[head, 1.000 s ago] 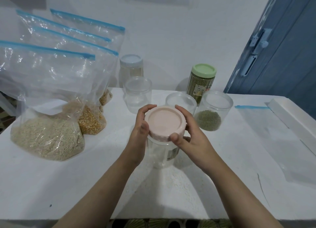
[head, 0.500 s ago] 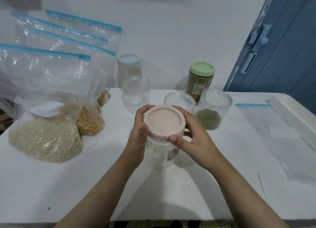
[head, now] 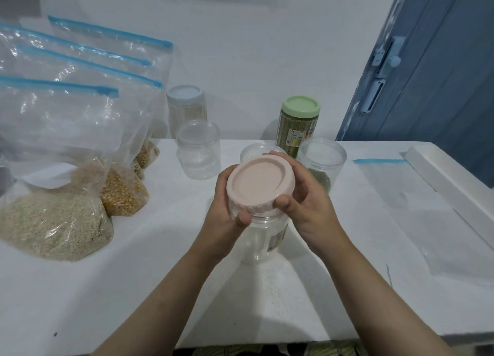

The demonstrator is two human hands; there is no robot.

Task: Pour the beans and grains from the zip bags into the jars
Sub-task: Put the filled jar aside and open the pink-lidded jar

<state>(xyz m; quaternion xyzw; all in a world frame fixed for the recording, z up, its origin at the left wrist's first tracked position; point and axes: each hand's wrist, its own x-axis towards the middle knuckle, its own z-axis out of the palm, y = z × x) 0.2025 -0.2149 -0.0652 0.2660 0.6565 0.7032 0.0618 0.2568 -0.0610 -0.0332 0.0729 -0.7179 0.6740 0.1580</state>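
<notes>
While four zip bags [head: 80, 109] to the left of the pink-lidded jar [head: 263, 232] are still standing sealed with grain and corn inside, most of the pouring is looking undone. The left hand [head: 227, 208] is curling around the jar's shoulder and the right hand [head: 307, 203] is pinching the pink lid [head: 260, 186], seemingly unscrewing it. Behind this jar, a green-lidded jar [head: 299, 128] is sitting full, and an open jar [head: 320, 163] is holding some green beans

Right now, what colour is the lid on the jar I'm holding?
Pale pink lid, seen best in the head view, the only one.
</notes>
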